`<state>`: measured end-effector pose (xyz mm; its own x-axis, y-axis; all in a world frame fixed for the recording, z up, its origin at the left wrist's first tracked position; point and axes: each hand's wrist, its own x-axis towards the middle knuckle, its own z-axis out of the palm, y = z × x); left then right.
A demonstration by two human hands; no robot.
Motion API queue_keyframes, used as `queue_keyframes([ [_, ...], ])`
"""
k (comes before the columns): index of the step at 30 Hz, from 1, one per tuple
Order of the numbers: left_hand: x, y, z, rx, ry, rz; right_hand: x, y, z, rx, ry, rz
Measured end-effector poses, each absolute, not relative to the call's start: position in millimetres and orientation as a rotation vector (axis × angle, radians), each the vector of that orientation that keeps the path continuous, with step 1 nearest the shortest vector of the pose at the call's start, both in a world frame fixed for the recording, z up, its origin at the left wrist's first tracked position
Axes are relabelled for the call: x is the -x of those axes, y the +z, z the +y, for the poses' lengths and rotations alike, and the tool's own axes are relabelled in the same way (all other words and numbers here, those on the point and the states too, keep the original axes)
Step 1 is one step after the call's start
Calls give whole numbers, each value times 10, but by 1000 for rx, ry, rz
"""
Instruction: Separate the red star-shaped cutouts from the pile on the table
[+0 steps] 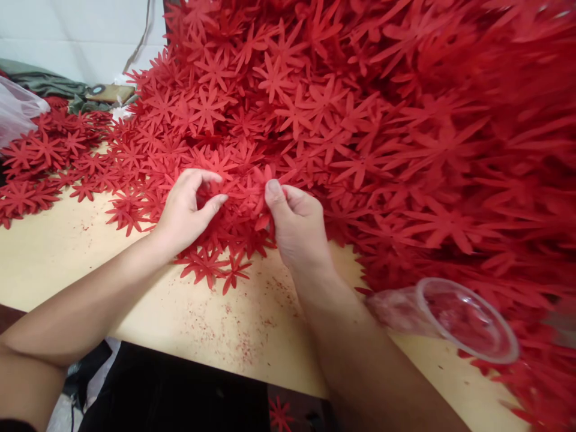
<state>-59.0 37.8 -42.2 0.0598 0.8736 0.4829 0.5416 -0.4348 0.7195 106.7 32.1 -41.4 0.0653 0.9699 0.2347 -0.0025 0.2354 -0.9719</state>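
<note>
A red flower-shaped cutout (260, 193) with long narrow petals is pinched between the thumb and fingers of my right hand (299, 225). To its left, my left hand (191, 207) is open, its thumb and forefinger apart in a curve with no piece plainly between them. Behind and below both hands spreads a big pile of the same red cutouts (297, 114), heaped high at the back. A few loose cutouts (207, 267) lie on the table just below my hands.
A clear plastic cup (468, 321) lies on its side at the right. Red crumbs dot the pale table (225, 324) near its front edge. At the far left are a smaller heap of cutouts (45, 150), a plastic bag (18, 111) and dark green cloth (40, 78).
</note>
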Motion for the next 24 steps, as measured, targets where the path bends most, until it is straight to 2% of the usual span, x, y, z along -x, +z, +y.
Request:
queue_keyframes([
  [5,584,-351,292,-2211,1391,1310,-1009,-510,302,1067,910,-1390],
  [10,491,-341,245,-1960,1317,1157,-945,-549,255,780,1013,-1580],
  [17,554,-351,378,-1490,1523,1143,-985,-512,280,959,1061,-1517],
  [24,604,-314,398,-1271,1495,1148,-999,-487,305,977,1055,-1305],
])
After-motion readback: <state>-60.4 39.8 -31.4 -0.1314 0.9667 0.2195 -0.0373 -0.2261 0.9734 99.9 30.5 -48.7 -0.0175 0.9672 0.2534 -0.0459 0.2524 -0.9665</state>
